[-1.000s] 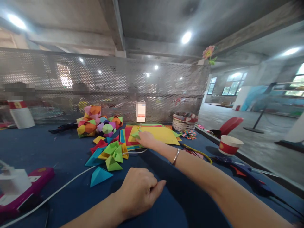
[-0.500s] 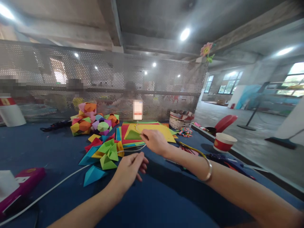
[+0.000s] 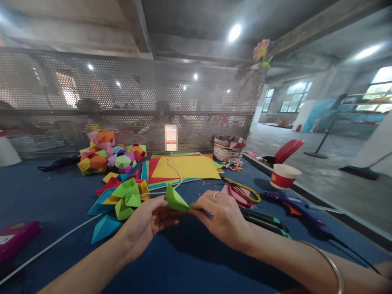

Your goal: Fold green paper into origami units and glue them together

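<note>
A folded green paper piece point(image 3: 177, 200) is held between my two hands above the blue tabletop. My left hand point(image 3: 153, 216) pinches its left side between thumb and fingers. The thumb and index finger of my right hand point(image 3: 222, 216) close on its right tip. Left of my hands lie folded paper pieces: green ones point(image 3: 128, 198) on top, with blue, red and yellow ones around them. Behind, flat coloured sheets with a yellow sheet point(image 3: 190, 166) uppermost lie under a white cable point(image 3: 178, 169).
Finished paper balls point(image 3: 123, 161) sit at the back left. A woven basket point(image 3: 229, 148) stands at the back. Scissors point(image 3: 245, 192), a glue gun point(image 3: 301, 212) and a paper cup point(image 3: 283, 176) are on the right. A lit phone point(image 3: 171, 138) leans against the mesh partition.
The green piece has come off the sheets and is now in both hands. My right hand has moved down and nearer; my left hand has closed on the piece.
</note>
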Available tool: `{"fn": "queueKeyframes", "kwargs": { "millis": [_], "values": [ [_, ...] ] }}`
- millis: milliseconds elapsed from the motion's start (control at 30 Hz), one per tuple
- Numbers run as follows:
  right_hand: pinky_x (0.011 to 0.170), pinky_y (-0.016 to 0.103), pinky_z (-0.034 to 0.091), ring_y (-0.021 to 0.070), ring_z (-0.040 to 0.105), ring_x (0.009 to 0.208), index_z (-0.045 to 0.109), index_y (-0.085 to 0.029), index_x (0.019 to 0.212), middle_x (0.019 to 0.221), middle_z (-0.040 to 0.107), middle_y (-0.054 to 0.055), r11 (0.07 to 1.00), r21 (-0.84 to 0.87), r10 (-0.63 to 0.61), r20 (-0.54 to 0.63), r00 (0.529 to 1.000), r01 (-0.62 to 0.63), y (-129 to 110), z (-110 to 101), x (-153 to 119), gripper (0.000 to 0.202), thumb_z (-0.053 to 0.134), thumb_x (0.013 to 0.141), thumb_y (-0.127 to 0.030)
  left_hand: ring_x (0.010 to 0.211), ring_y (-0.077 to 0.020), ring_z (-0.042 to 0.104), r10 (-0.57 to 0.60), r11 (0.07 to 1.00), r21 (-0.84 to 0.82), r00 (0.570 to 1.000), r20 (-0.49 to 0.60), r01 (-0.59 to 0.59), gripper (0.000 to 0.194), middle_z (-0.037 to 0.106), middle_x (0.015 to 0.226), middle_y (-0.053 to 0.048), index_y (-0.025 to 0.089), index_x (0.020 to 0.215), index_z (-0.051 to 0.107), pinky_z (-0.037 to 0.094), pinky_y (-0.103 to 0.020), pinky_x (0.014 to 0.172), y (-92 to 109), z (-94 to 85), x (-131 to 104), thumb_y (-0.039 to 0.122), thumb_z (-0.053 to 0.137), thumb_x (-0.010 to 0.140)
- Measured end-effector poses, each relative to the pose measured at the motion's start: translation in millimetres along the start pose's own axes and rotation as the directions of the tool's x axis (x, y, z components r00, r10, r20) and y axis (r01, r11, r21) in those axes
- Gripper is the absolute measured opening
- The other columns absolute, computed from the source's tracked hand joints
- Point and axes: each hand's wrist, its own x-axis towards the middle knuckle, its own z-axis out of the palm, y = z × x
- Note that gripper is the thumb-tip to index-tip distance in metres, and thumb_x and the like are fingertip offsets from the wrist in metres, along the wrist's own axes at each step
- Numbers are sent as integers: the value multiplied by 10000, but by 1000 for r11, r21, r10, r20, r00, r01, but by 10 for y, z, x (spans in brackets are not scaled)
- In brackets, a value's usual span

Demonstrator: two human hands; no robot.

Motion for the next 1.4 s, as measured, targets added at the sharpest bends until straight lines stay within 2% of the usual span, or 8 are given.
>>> {"fn": "queueKeyframes", "kwargs": {
  "millis": [267,500,633,733,867,1067,1267,1400],
  "values": [
    [638,238,450,141,673,647,738,-184,853,711,728,14,988,152,24,3,1000,-25,-106,-5,-83,288,635,1052,-366,930,-234,741,-6,999,44,999,48,3,426,825,959,-75,154,961,817,585,-277,784,7,-36,17,198,741,545],
    [558,232,339,103,509,547,566,-195,665,583,559,-33,941,269,173,132,976,-203,-160,-29,-79,455,532,1077,-386,638,-155,711,-4,997,72,999,41,1,456,803,745,-43,158,794,811,563,-215,621,-60,-46,38,308,1033,425],
    [541,244,317,110,450,536,434,-213,634,567,496,-44,883,296,305,229,924,-364,-163,-30,-44,409,537,1013,-325,548,-180,707,-16,998,53,999,49,14,524,781,659,-57,150,701,793,574,-245,553,-64,-47,51,386,1077,330],
    [552,261,397,141,548,582,568,-211,829,703,637,-7,859,261,382,244,891,-440,-149,3,-54,145,586,952,-287,562,-189,729,-2,999,48,1000,17,1,564,798,688,-79,144,723,803,605,-256,576,-55,-66,89,471,1076,354],
    [855,364,568,259,686,1108,491,-125,1393,1288,683,182,946,173,267,73,961,-276,-119,11,-94,543,611,863,-128,558,-198,736,20,999,51,1000,-16,-19,584,808,703,-84,145,753,810,626,-273,590,-55,-93,122,459,1081,342],
    [1187,522,353,283,477,1457,547,-204,1426,1544,568,137,979,100,-196,215,957,179,-135,-107,-98,661,526,789,-29,587,-182,726,68,994,88,998,-10,-67,609,798,704,-62,167,783,804,593,-244,582,-46,-67,100,498,1065,343],
    [1192,453,284,222,573,1380,667,-263,1344,1373,738,10,989,54,-145,101,984,140,-58,-110,-99,526,490,923,-2,652,-216,700,188,938,294,982,11,-183,581,769,744,-91,160,819,785,589,-311,631,-6,-124,110,700,878,625],
    [1089,472,431,266,639,1310,716,-238,1320,1333,764,39,999,45,9,50,999,-12,75,-47,-80,419,529,985,-70,705,-182,639,333,762,567,940,68,-311,308,724,745,-19,201,737,765,513,-271,682,81,-234,150,478,881,667]
  ]
}}
